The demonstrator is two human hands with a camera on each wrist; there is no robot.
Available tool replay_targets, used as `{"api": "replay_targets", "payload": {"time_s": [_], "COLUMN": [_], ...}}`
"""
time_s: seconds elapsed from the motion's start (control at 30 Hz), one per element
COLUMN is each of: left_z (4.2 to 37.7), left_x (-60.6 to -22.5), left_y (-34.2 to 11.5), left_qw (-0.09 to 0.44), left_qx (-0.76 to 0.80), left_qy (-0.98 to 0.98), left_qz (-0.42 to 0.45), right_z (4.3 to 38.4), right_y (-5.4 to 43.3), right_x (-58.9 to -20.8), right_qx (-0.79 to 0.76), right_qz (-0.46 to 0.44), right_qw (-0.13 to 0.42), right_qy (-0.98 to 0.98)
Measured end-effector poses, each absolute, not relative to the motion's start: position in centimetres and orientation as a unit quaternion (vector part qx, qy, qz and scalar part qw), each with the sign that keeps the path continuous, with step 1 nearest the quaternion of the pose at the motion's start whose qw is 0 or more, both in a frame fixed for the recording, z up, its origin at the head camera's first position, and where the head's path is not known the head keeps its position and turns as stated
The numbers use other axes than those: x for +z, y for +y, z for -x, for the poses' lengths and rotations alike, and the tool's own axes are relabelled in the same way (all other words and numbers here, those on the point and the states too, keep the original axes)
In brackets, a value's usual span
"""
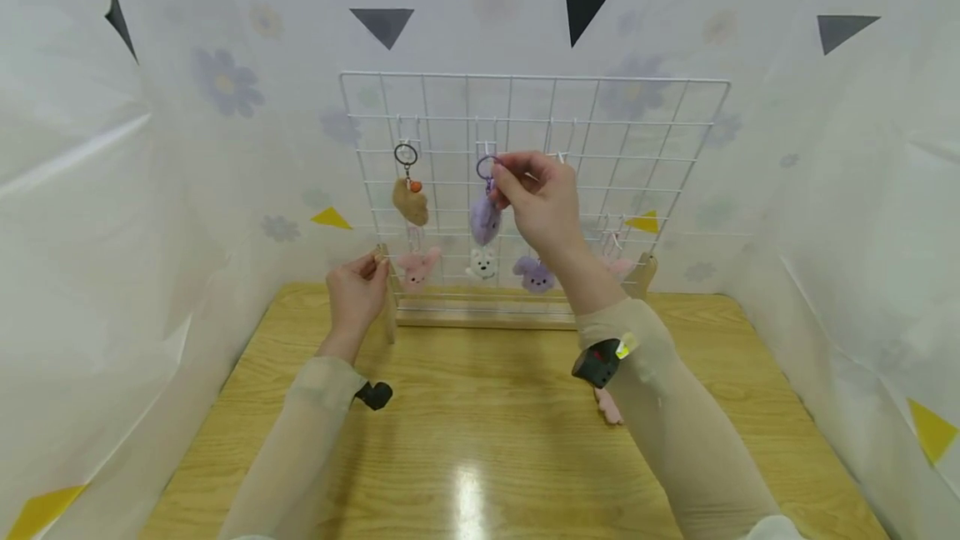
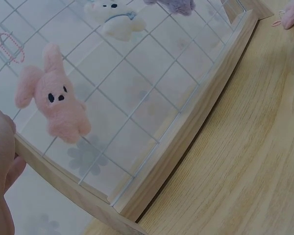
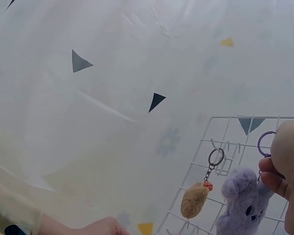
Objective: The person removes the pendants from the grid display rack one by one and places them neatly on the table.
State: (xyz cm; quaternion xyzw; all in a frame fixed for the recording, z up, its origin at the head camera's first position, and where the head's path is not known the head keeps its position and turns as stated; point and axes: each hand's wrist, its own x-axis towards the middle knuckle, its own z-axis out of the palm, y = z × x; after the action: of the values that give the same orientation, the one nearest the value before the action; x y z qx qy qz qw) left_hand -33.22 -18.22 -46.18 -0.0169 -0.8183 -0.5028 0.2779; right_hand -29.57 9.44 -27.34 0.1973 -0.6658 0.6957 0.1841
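Observation:
My right hand (image 1: pixel 546 200) pinches the purple ring (image 3: pixel 265 145) of a fluffy purple plush keychain (image 1: pixel 485 222) at the middle upper hook (image 1: pixel 486 147) of a white wire grid rack (image 1: pixel 525 76). The plush hangs below the fingers, and in the right wrist view its face shows. At the rack's left side, my left hand (image 1: pixel 357 293) holds the top of the wooden side post (image 2: pixel 63 181). A brown plush keychain (image 1: pixel 411 202) with a dark ring hangs on the upper left hook. Behind my right hand, the upper right hook is partly hidden.
Along the lower row hang a pink rabbit plush (image 2: pixel 63 105), a white bear plush (image 1: pixel 482 263), a purple plush (image 1: pixel 535 275) and a pink plush (image 1: pixel 617 265). Another pink plush (image 1: pixel 609 407) lies on the wooden table (image 1: pixel 480 407), partly behind my right forearm. Patterned sheeting surrounds the table.

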Motion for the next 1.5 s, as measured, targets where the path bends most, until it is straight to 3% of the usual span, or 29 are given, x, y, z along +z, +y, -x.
{"api": "replay_targets", "payload": {"time_s": [1.5], "left_z": [33.4], "left_x": [-46.4], "left_y": [-18.3], "left_qw": [0.281], "left_qx": [-0.491], "left_qy": [-0.824], "left_qz": [0.016], "right_z": [21.7], "right_y": [14.9], "right_x": [-32.4], "right_qx": [0.651], "right_qz": [-0.306], "right_qw": [0.156], "right_qy": [-0.677]}}
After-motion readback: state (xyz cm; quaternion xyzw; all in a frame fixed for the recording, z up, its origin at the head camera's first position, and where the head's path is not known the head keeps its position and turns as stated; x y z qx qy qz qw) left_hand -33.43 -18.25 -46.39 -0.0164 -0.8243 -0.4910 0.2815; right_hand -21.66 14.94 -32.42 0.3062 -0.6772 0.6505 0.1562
